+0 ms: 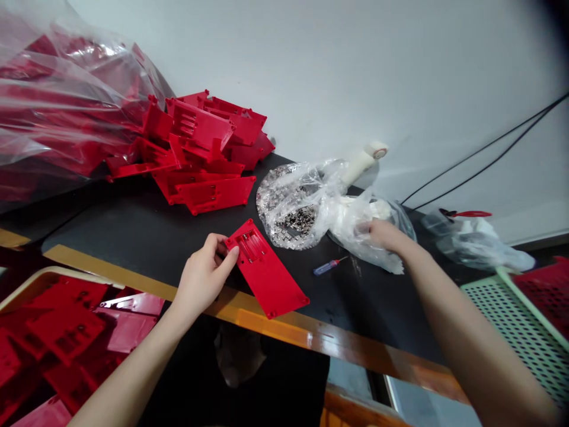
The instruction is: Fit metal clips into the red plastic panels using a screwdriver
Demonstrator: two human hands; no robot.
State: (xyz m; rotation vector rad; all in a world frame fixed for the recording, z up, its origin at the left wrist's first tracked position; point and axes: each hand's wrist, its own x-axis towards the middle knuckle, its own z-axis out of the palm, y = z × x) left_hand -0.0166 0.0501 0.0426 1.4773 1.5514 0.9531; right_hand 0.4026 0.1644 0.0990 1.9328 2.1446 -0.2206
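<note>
My left hand (pixel 208 270) pinches one corner of a red plastic panel (pixel 271 276) between thumb and fingers. A slotted recess with small metal pieces shows near the held end, and the panel's far end reaches over the table's front edge. My right hand (pixel 384 232) reaches into the mouth of a clear plastic bag (pixel 355 216) with white contents; its fingertips are hidden in the film, so I cannot see what they hold. Left of it lies another clear bag (pixel 293 207) full of small shiny metal parts. A small screwdriver (pixel 328 267) with a blue-purple handle rests between the hands.
Red panels (pixel 208 142) are heaped at the back left, spilling from a large clear sack (pixel 66 112). A bin (pixel 33 281) of red panels stands at the lower left. A green basket (pixel 511 314) is at the right. Black cables (pixel 480 154) hang along the wall.
</note>
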